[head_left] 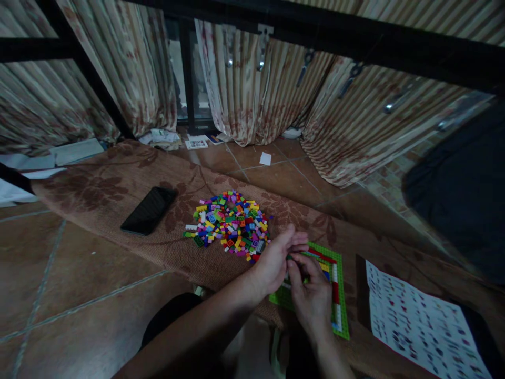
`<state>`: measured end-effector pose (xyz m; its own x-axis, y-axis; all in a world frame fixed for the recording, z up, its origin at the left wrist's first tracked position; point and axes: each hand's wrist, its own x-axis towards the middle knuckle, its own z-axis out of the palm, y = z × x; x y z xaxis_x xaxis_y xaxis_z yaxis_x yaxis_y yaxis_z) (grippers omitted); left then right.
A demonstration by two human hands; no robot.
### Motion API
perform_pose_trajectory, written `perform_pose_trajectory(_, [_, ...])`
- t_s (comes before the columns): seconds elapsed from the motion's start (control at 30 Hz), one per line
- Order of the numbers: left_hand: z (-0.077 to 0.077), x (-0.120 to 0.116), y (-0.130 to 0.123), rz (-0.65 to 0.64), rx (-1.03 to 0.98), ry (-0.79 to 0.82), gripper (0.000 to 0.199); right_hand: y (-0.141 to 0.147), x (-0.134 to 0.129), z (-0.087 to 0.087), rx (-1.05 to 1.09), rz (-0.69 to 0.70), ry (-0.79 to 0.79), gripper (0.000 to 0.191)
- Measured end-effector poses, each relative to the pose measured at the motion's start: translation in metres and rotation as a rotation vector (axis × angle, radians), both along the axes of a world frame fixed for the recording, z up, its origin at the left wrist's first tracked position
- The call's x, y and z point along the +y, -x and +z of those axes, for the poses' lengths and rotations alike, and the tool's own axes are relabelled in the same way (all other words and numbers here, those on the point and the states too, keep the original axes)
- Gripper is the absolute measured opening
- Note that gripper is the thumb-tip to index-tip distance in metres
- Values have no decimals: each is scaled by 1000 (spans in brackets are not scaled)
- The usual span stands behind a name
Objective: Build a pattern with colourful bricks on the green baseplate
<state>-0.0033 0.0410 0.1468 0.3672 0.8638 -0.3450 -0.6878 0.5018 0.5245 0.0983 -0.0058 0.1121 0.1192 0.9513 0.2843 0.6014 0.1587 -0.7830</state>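
My left hand (276, 260) is held above the baseplate with its fingers stretched out and the palm partly turned up. Close against that palm, my right hand (313, 289) has its thumb and fingers pinched together. Between the fingertips shows a bit of dark green, what looks like a small toy brick (289, 257). Beneath both hands lies a bright green baseplate (344, 300), with red, white, blue and yellow bricks along its edge and inside; my hands cover much of it. Left of the hands is a pile of mixed toy bricks (232, 223).
A black phone (149, 210) lies left of the pile on the brown patterned cloth (165, 252). To the right is a printed sheet (422, 321) with rows of small pictures. Papers (161, 138) and striped curtains (260, 95) are beyond, above a tiled floor (98, 268).
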Motion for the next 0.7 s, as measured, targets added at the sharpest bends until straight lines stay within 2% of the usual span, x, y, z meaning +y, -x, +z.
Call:
perform_pose_trajectory(0.13, [-5, -4, -8, 83, 54, 13, 42, -5, 5, -2, 133, -106, 75, 31])
perform_pose_trajectory(0.3, [-13, -2, -9, 2, 339, -17, 15, -20, 11, 5, 256, -260, 137, 35])
perform_pose_trajectory(0.43, [-13, -2, -8, -129, 527, -120, 16, -24, 9, 8, 134, -165, 76, 33])
perform_pose_trajectory(0.53, [-14, -5, -10, -147, 528, -139, 21, -23, 6, 6, 62, -100, 40, 30])
perform_pose_trajectory(0.7, [-21, -7, -13, -169, 460, -66, 20, -28, 4, 1, 101, -76, 39, 29])
